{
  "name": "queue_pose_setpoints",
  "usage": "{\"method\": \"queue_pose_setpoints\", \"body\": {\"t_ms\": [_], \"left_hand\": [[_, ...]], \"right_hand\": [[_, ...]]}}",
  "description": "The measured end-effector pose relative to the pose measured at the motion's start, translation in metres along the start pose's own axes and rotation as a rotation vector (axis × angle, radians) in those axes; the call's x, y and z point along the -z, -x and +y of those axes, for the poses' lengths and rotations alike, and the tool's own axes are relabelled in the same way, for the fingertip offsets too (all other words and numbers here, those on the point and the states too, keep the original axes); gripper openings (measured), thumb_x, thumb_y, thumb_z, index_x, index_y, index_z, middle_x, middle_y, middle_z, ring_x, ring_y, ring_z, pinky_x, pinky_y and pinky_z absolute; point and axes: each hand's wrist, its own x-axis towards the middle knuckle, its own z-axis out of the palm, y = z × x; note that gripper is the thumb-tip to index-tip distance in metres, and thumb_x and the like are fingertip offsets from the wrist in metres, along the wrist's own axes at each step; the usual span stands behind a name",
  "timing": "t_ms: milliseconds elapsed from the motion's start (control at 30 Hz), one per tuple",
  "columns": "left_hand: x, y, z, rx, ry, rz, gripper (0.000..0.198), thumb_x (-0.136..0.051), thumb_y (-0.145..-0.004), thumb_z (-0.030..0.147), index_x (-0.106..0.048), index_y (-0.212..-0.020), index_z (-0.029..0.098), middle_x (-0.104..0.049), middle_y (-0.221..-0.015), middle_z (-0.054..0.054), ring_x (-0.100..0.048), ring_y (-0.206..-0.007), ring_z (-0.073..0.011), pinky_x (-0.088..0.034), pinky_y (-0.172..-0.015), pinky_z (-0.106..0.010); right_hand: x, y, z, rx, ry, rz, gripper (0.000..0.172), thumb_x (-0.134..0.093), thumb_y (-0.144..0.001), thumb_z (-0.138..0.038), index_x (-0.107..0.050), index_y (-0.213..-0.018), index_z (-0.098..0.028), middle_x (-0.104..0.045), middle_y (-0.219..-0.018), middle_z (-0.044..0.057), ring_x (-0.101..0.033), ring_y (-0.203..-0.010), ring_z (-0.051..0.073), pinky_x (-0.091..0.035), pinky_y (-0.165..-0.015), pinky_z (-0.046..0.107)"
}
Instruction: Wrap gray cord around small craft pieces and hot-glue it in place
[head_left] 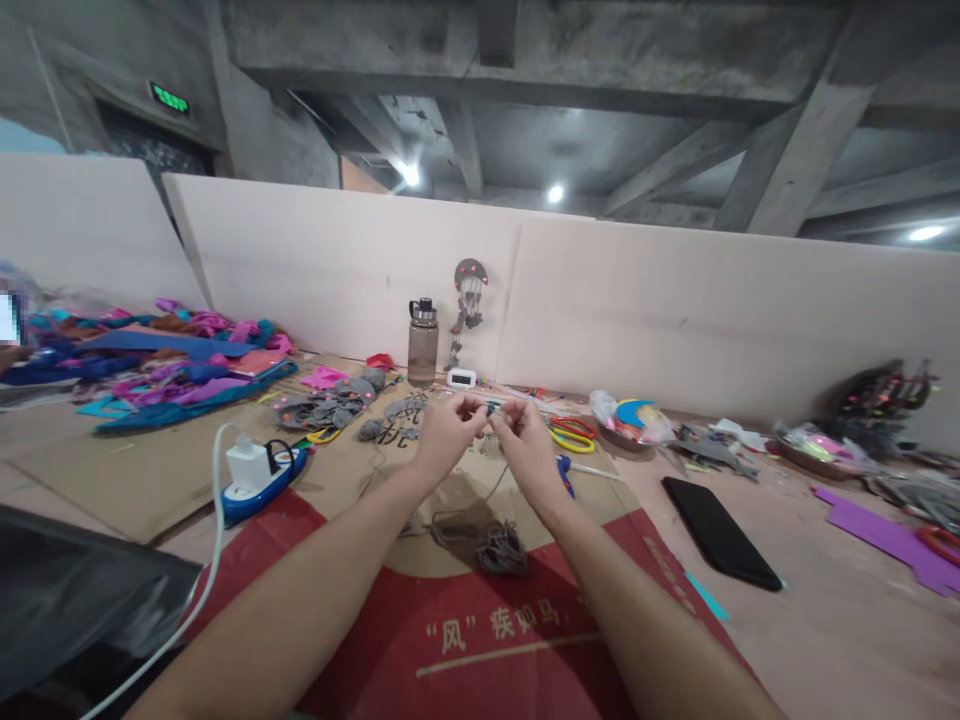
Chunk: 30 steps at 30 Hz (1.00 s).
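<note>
My left hand [454, 430] and my right hand [526, 440] are raised close together over the cardboard, fingers pinched. Between their fingertips is a small dark teal piece [492, 408], too small to make out its kind. A strand of grey yarn [496, 486] runs down from my right fingers toward a loose bundle of grey yarn [502, 548] on the mat. Behind my left hand lie grey felt pieces with dark hook-like shapes [401, 425] and a small grey yarn ball [369, 429].
Beyond the hands stand a water bottle [423, 345] and a small white clock [461, 378]. Yellow-and-red-handled scissors [574, 436] and a blue glue gun [565, 476] lie right. A power strip [266, 487] with a white cable sits left; a black phone [720, 530] lies right.
</note>
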Motion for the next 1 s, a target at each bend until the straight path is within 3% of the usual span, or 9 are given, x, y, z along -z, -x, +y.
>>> {"method": "queue_pose_setpoints", "body": {"t_ms": [100, 267, 667, 1000], "left_hand": [[-0.004, 0.001, -0.001, 0.081, 0.135, -0.067, 0.017, -0.060, -0.076, 0.033, -0.060, -0.077, 0.016, -0.058, -0.054, 0.001, -0.051, -0.044, -0.0097, -0.041, -0.045, -0.021], [-0.008, 0.003, -0.002, 0.136, 0.186, -0.103, 0.018, -0.061, -0.074, 0.032, -0.059, -0.075, 0.015, -0.060, -0.055, 0.000, -0.056, -0.047, -0.0110, -0.049, -0.048, -0.024], [-0.013, 0.007, 0.001, 0.138, 0.208, -0.145, 0.017, -0.063, -0.073, 0.032, -0.060, -0.073, 0.015, -0.062, -0.058, -0.001, -0.061, -0.051, -0.0123, -0.053, -0.054, -0.025], [-0.011, 0.007, 0.001, 0.120, 0.223, -0.170, 0.015, -0.062, -0.073, 0.029, -0.057, -0.072, 0.015, -0.060, -0.054, 0.001, -0.058, -0.048, -0.0108, -0.051, -0.052, -0.023]], "right_hand": [[0.010, 0.002, 0.000, 0.188, 0.300, 0.036, 0.007, -0.052, -0.080, -0.026, -0.053, -0.081, -0.019, -0.052, -0.074, 0.000, -0.047, -0.066, 0.014, -0.039, -0.062, 0.027], [0.020, 0.003, -0.002, 0.379, 0.509, 0.023, 0.009, -0.048, -0.085, -0.022, -0.054, -0.080, -0.019, -0.055, -0.085, 0.006, -0.049, -0.075, 0.017, -0.041, -0.069, 0.031], [0.023, -0.001, -0.001, 0.387, 0.690, 0.021, 0.014, -0.043, -0.090, -0.025, -0.054, -0.085, -0.019, -0.056, -0.091, 0.008, -0.051, -0.085, 0.021, -0.040, -0.075, 0.033], [0.024, -0.002, 0.003, 0.411, 0.675, 0.013, 0.014, -0.046, -0.090, -0.023, -0.059, -0.086, -0.018, -0.059, -0.089, 0.007, -0.053, -0.082, 0.020, -0.041, -0.074, 0.032]]}}
